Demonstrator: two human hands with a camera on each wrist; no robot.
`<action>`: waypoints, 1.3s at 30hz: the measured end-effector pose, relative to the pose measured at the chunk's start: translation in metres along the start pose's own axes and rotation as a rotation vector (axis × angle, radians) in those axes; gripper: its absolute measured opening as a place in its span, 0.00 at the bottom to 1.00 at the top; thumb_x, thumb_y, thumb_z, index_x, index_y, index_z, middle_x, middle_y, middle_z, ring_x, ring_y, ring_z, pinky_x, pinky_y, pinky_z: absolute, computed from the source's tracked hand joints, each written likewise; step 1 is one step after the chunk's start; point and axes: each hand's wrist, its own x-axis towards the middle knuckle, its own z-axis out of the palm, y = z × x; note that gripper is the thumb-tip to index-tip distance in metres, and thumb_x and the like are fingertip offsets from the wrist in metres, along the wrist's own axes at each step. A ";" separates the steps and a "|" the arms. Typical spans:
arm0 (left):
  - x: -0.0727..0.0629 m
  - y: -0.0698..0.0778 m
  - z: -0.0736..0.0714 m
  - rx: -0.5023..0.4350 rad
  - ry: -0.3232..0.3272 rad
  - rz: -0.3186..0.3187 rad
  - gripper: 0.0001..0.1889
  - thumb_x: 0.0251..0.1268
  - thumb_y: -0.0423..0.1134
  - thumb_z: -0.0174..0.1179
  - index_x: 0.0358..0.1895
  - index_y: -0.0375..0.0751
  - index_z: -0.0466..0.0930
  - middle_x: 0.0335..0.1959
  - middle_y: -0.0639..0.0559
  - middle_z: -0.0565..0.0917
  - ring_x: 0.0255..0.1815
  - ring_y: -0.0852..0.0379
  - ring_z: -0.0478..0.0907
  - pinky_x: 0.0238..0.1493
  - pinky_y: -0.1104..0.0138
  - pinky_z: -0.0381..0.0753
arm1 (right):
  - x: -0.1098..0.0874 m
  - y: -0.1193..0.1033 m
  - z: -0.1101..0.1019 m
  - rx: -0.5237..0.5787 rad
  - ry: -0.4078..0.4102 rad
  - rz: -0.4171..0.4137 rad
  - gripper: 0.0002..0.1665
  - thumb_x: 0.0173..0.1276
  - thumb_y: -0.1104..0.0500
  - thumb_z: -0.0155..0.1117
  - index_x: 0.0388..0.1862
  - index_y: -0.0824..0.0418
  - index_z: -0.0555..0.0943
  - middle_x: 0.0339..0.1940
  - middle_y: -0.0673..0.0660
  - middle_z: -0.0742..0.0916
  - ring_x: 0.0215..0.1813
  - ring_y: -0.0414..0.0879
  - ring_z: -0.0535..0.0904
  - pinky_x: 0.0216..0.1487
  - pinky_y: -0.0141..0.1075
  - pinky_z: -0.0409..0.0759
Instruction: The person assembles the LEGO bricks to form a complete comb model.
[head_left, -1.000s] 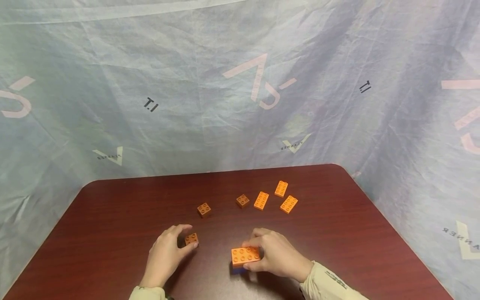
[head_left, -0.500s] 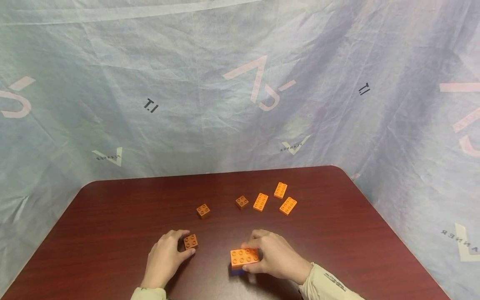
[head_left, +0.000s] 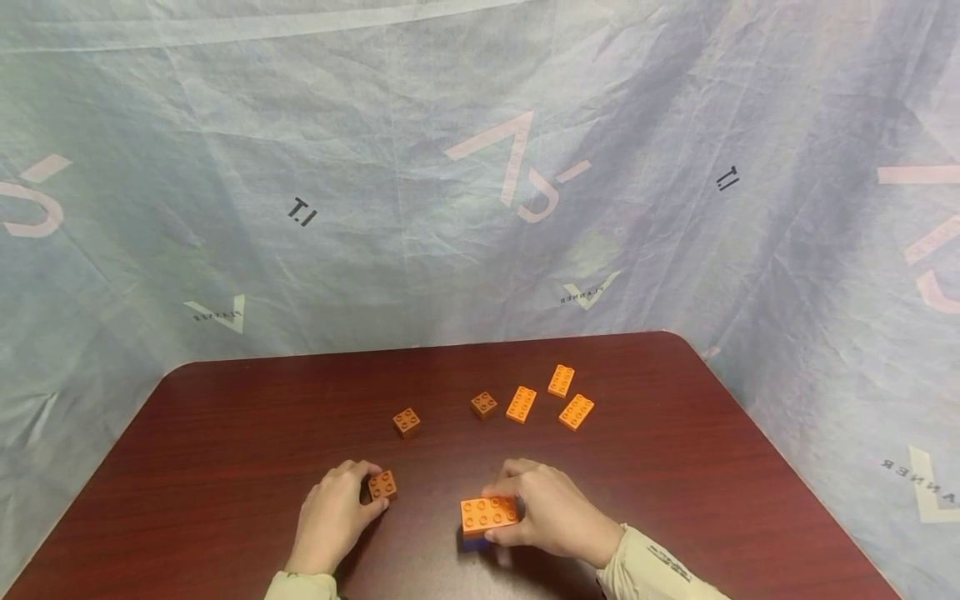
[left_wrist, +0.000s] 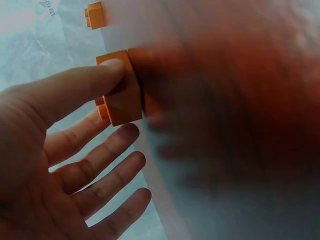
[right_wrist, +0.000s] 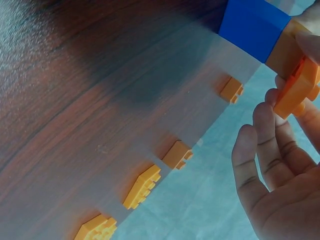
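Observation:
My left hand point(head_left: 328, 515) is at a brown two-by-two toy building brick point(head_left: 382, 486), its studs facing up. In the left wrist view the thumb presses one side of that brown brick point(left_wrist: 125, 102) and the index finger lies behind it; the other fingers are spread. To the right, my right hand point(head_left: 553, 507) grips a brick stack between thumb and fingers. Its top is a flat orange eight-stud brick point(head_left: 487, 515). Below that, in the right wrist view, come a brown brick point(right_wrist: 284, 52) and a blue brick point(right_wrist: 254, 30) at the bottom.
Two more brown bricks, one left point(head_left: 407, 422) and one right point(head_left: 484, 405), lie farther back on the dark red table point(head_left: 247, 433). Three flat orange bricks, the nearest-left point(head_left: 521, 404) among them, lie at the back right. A grey printed cloth point(head_left: 405, 208) hangs behind.
The left thumb and index finger have closed in from around the brown brick onto its sides. The right hand keeps its grip on the stack, nearly still.

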 end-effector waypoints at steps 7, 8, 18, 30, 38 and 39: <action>0.001 0.006 -0.005 -0.005 -0.014 0.008 0.21 0.50 0.40 0.79 0.48 0.40 0.85 0.42 0.44 0.85 0.40 0.42 0.83 0.37 0.47 0.82 | 0.001 -0.001 -0.001 -0.003 -0.003 0.000 0.23 0.53 0.47 0.83 0.47 0.50 0.90 0.36 0.42 0.79 0.33 0.34 0.68 0.33 0.29 0.70; 0.002 0.007 -0.005 -0.007 -0.015 0.010 0.21 0.50 0.40 0.79 0.48 0.40 0.85 0.42 0.44 0.85 0.39 0.42 0.83 0.37 0.47 0.82 | 0.001 -0.001 -0.001 -0.005 -0.004 0.001 0.23 0.53 0.47 0.83 0.47 0.50 0.90 0.37 0.42 0.79 0.32 0.34 0.68 0.33 0.29 0.70; 0.002 0.029 -0.016 -0.020 0.006 0.075 0.20 0.50 0.42 0.79 0.47 0.42 0.85 0.45 0.47 0.85 0.46 0.42 0.82 0.46 0.44 0.80 | 0.001 -0.002 -0.003 -0.023 0.005 -0.012 0.23 0.52 0.46 0.83 0.47 0.50 0.90 0.35 0.42 0.77 0.31 0.34 0.67 0.32 0.29 0.69; -0.001 0.060 -0.028 -0.044 0.026 0.162 0.20 0.48 0.43 0.80 0.45 0.46 0.86 0.47 0.49 0.86 0.49 0.43 0.83 0.49 0.46 0.80 | 0.001 -0.001 -0.002 -0.010 0.019 -0.023 0.24 0.52 0.46 0.83 0.47 0.51 0.90 0.34 0.41 0.76 0.30 0.33 0.67 0.30 0.27 0.68; -0.004 0.075 -0.036 -0.051 0.019 0.224 0.19 0.48 0.43 0.81 0.44 0.48 0.86 0.46 0.51 0.86 0.49 0.45 0.83 0.49 0.47 0.81 | 0.001 0.000 -0.001 -0.008 0.013 -0.017 0.24 0.51 0.47 0.83 0.47 0.51 0.91 0.34 0.42 0.77 0.30 0.33 0.67 0.30 0.27 0.68; -0.004 0.076 -0.036 -0.049 0.018 0.233 0.19 0.47 0.43 0.81 0.44 0.48 0.86 0.45 0.52 0.86 0.50 0.46 0.83 0.49 0.47 0.81 | 0.001 0.000 -0.001 -0.009 0.013 -0.018 0.23 0.51 0.47 0.83 0.47 0.51 0.91 0.34 0.42 0.77 0.30 0.33 0.67 0.30 0.27 0.68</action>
